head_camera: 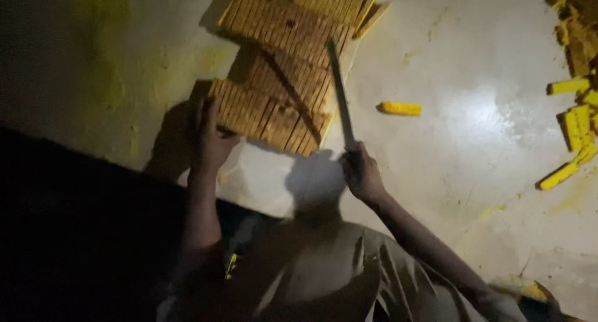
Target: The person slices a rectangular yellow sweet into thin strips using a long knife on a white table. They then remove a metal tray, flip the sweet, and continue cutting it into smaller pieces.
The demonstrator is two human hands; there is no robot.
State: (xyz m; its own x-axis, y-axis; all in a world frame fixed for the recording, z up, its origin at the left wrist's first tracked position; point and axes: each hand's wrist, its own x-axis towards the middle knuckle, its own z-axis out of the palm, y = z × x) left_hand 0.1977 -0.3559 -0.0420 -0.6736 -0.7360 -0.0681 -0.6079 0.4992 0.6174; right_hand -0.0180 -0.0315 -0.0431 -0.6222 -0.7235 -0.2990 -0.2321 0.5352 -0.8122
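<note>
Pale, yellow-stained concrete floor (486, 129) fills the dim view, with a slab of yellow-brown bars (286, 79) packed side by side around twelve o'clock and loose yellow bars (576, 126) scattered near three o'clock. Cutting or separating the slab seems to be the step in hand: the right hand (361, 172) has its fingers wrapped round the handle end of a long flat blade (341, 91), whose long axis runs from the hand up toward twelve o'clock, tip over the slab's right edge, while the left hand (212, 141) presses its fingers on the slab's lower left corner. Next the blade looks to need lining up with a seam between bars, the slab kept steady.
</note>
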